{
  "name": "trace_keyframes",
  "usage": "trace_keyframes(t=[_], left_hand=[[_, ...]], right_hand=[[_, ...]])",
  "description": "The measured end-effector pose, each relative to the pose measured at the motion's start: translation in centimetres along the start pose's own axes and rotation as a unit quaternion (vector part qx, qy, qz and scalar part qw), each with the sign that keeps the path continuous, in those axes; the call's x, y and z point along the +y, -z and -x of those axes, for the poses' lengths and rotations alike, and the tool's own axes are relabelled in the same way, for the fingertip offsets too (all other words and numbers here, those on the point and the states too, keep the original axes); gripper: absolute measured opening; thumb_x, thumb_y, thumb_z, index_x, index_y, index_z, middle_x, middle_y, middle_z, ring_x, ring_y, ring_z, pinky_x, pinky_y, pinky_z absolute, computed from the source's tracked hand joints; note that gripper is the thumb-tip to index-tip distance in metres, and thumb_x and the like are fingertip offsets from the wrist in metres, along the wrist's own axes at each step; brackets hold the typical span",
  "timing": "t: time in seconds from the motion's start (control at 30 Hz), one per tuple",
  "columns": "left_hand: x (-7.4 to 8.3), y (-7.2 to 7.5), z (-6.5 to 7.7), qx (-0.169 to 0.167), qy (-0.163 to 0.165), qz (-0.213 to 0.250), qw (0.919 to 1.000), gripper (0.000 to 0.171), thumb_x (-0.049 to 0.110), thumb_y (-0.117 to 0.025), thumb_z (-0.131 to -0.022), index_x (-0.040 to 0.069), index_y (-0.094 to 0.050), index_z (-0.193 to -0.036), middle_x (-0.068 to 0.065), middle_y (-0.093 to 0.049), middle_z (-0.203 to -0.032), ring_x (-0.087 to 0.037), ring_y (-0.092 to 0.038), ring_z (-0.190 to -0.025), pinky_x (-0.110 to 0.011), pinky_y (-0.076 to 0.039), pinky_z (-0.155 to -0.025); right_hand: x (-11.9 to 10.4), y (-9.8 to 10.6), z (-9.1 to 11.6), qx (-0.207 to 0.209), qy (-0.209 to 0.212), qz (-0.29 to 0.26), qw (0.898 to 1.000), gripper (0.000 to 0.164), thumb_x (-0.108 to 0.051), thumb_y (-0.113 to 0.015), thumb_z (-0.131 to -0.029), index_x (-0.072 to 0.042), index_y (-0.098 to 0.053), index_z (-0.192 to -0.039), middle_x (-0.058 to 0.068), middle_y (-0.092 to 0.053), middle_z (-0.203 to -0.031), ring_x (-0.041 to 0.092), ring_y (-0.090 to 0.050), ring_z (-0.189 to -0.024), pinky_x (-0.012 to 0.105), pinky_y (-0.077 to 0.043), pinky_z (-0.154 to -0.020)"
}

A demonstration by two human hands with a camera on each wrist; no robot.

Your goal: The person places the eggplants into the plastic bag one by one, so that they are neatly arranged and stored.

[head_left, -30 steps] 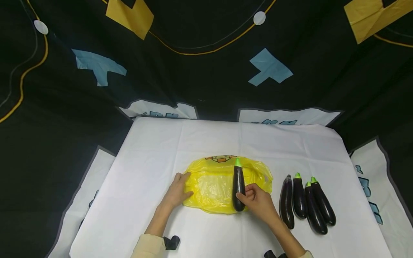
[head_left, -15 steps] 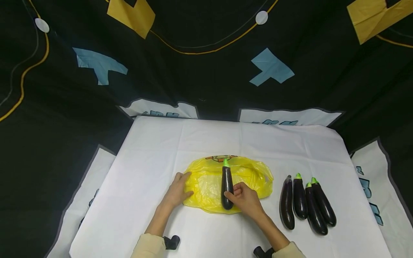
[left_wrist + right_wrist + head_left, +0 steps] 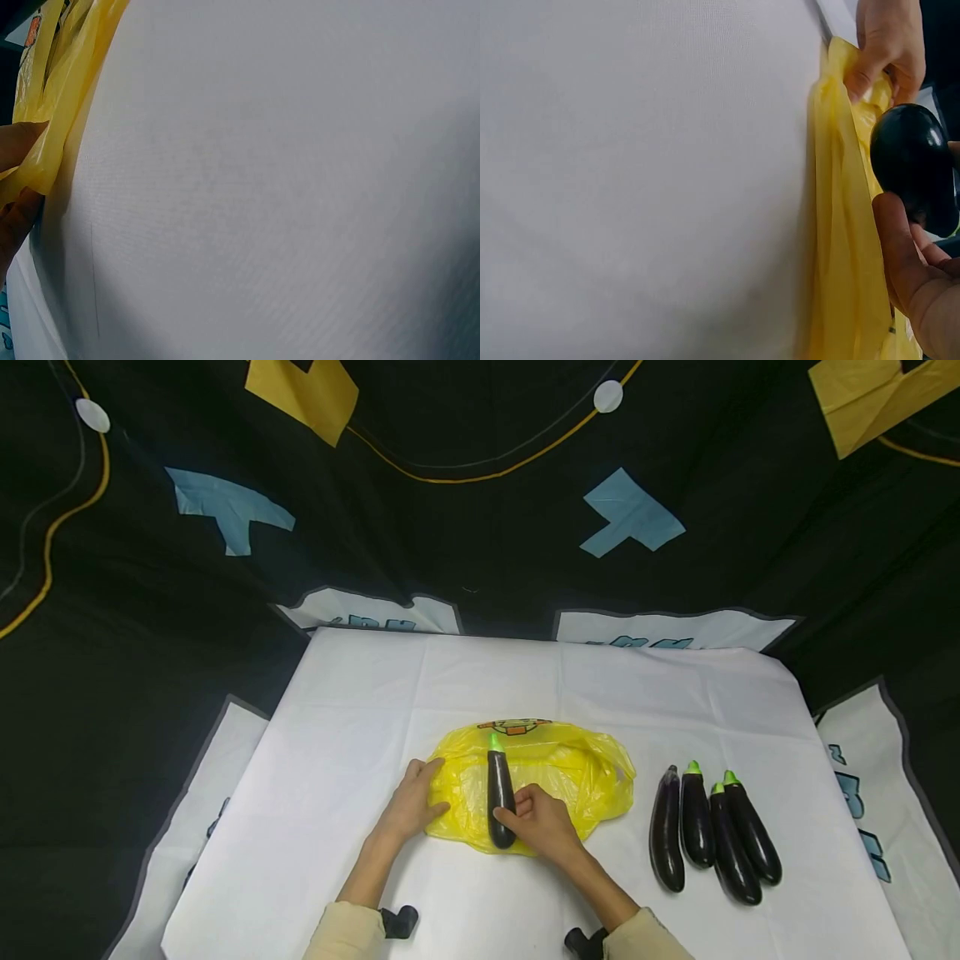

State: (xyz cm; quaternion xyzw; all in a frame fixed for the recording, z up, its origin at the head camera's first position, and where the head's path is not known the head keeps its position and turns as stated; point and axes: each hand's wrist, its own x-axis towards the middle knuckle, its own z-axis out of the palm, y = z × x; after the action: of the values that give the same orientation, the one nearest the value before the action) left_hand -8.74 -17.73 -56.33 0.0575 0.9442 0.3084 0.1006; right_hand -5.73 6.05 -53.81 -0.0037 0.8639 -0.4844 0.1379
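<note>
A dark purple eggplant (image 3: 500, 793) with a bright green stem is over the yellow plastic bag (image 3: 592, 768), its stem toward the far side. My right hand (image 3: 545, 823) grips it near its rounded lower end. From close up in the right wrist view, the shiny end of this eggplant (image 3: 911, 154) sits between thumb and fingers. At the bag's left edge, my left hand (image 3: 408, 804) pinches the plastic. The left wrist view has fingers (image 3: 19, 221) on either side of the yellow film (image 3: 64, 97).
Several more eggplants (image 3: 697, 827) lie side by side on the right of the white-covered table (image 3: 360, 693). A black cloth backdrop (image 3: 450, 552) with taped-on shapes rises behind the table.
My right hand has carried the eggplant leftward across the bag, from its right part to left of its middle. The left hand stays on the bag's left edge.
</note>
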Motion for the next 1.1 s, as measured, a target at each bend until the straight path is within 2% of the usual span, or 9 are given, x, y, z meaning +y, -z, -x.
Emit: trace_keyframes(t=[0.5,0.73,1.1], left_hand=[[0.3,0.0,-0.1,0.001,0.01,-0.006,0.9999,0.074,0.013,-0.078,-0.078,0.005,-0.041,-0.142,-0.008,-0.043,-0.113,-0.019,-0.05,-0.092,-0.037,-0.047,-0.088],[0.3,0.0,-0.1,0.0,0.021,-0.014,0.9997,0.075,0.015,-0.078,-0.078,0.006,-0.041,-0.142,-0.007,-0.043,-0.113,-0.02,-0.051,-0.094,-0.038,-0.047,-0.09],[0.1,-0.1,-0.1,0.008,0.005,-0.016,0.9998,0.076,0.014,-0.079,-0.076,0.004,-0.041,-0.141,-0.008,-0.043,-0.112,-0.021,-0.051,-0.093,-0.039,-0.047,-0.089]], right_hand=[[-0.2,-2.2,-0.6,-0.028,0.009,0.004,1.0,0.044,-0.04,-0.072,-0.081,-0.001,-0.057,-0.097,-0.001,-0.059,-0.073,0.011,-0.056,-0.06,0.025,-0.048,-0.052],[-0.7,-3.4,-0.7,-0.027,0.018,0.011,0.999,0.042,-0.039,-0.072,-0.081,-0.003,-0.057,-0.096,-0.002,-0.058,-0.072,0.009,-0.055,-0.061,0.023,-0.047,-0.052],[-1.2,-4.5,-1.1,-0.027,0.017,0.02,0.999,0.041,-0.04,-0.071,-0.082,-0.003,-0.058,-0.095,-0.003,-0.058,-0.069,0.008,-0.055,-0.058,0.023,-0.047,-0.049]])
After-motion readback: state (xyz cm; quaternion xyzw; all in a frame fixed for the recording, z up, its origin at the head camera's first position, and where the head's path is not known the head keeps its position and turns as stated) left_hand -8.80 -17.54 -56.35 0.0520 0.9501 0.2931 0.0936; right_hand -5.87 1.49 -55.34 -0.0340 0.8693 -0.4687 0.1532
